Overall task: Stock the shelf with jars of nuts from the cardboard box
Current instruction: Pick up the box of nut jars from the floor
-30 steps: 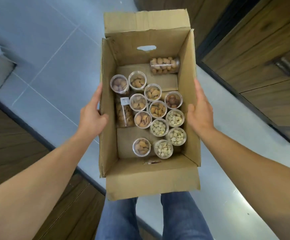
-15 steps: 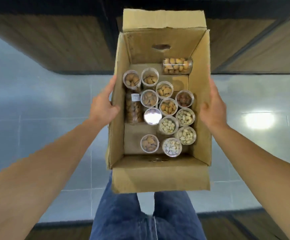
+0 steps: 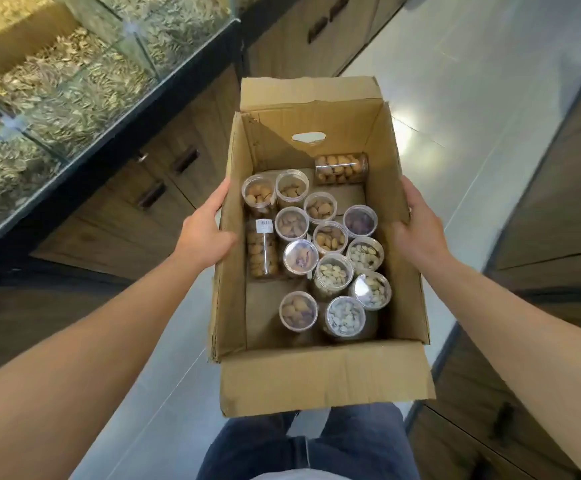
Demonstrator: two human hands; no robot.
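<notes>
The head view looks down into an open brown cardboard box (image 3: pixel 320 375) carried at waist height between two bare hands. The left hand (image 3: pixel 203 237) presses its palm against the outside of the left wall with the thumb hooked over the rim and the fingers laid along the cardboard; the right hand (image 3: pixel 417 230) does the same on the right wall, fingers spread along the top edge. Holding both long sides this way probably keeps the box level, so the small clear plastic jars of nuts (image 3: pixel 330 237) stay upright on its floor. Most stand in a loose cluster toward the right and middle, lids up; one jar lying on its side (image 3: pixel 341 168) rests near the far wall under the handle cut-out, and another labelled jar on its side (image 3: pixel 263 252) lies along the left wall. No jar has left the box, so stocking looks not yet begun.

To the left stands a glass-fronted display case (image 3: pixel 74 81) of pale dried goods above wooden drawer cabinets (image 3: pixel 164 174). More wooden cabinets (image 3: pixel 559 202) line the right. Pale floor tiles (image 3: pixel 472 81) run ahead between them. No shelf for the jars can be made out.
</notes>
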